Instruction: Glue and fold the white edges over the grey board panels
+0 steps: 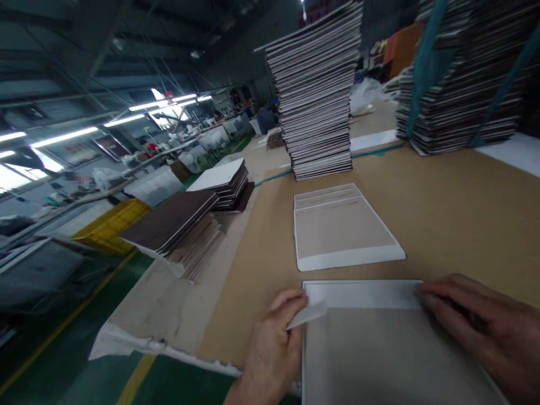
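Observation:
In front of me lies a flat rectangular board (379,349) with a greyish-beige face and a white band along its far edge. At the board's left edge is my left hand (274,343), closed, with a small pale strip (307,315) pinched between thumb and fingers. Whether that strip is attached to the board I cannot tell. My right hand (481,326) is closed at the far right corner, thumb and fingertips pressed together on the board's edge. Just beyond, a few similar white-bordered boards (341,225) overlap on the brown table covering (455,214).
A tall stack of thin boards (316,107) rises at the back, with another stack (459,90) tied by teal straps to its right. Dark-topped boards (172,219) and a white-topped pile (219,174) lie at the left. A yellow bin (112,225) stands beyond the table's edge.

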{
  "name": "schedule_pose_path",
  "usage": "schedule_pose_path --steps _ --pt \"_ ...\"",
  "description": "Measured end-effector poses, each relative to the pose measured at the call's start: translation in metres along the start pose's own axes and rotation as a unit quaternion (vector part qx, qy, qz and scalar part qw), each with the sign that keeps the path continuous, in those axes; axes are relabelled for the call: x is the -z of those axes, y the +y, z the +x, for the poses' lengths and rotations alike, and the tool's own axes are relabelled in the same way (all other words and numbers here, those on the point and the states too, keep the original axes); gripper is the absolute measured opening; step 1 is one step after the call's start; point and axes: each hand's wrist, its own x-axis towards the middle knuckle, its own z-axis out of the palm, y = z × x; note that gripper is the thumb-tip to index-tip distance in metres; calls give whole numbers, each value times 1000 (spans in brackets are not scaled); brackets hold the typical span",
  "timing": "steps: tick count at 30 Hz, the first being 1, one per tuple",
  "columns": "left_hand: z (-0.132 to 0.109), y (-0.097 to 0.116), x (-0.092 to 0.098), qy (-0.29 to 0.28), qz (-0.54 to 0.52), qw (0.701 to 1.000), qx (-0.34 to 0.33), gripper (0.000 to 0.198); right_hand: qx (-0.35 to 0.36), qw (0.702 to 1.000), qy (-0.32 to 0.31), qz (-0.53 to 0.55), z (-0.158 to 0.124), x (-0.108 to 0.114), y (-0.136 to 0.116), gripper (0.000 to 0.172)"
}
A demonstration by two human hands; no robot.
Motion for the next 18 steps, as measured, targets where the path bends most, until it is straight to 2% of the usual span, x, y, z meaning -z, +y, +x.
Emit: schedule_pose_path --steps 3,6,9,13,16,18 --pt "-10 6 -11 -90 61 994 -9 56 145 985 30 -87 -7 -6 -23 42" --pt "-13 7 -21 -119 136 983 18 65 221 960 29 -168 -10 -14 -43 61" --pt "-12 4 -26 -119 174 977 20 63 206 953 31 -221 -16 -18 -43 75" --pt "-17 -6 -18 -83 191 978 3 55 136 960 20 -245 -34 -7 -14 79" --pt "-27 -15 -11 -43 175 983 -10 44 83 972 10 -221 -54 7 7 75" --pt "-38 -20 -10 -24 128 991 -12 38 100 979 2 -176 -68 9 9 76"
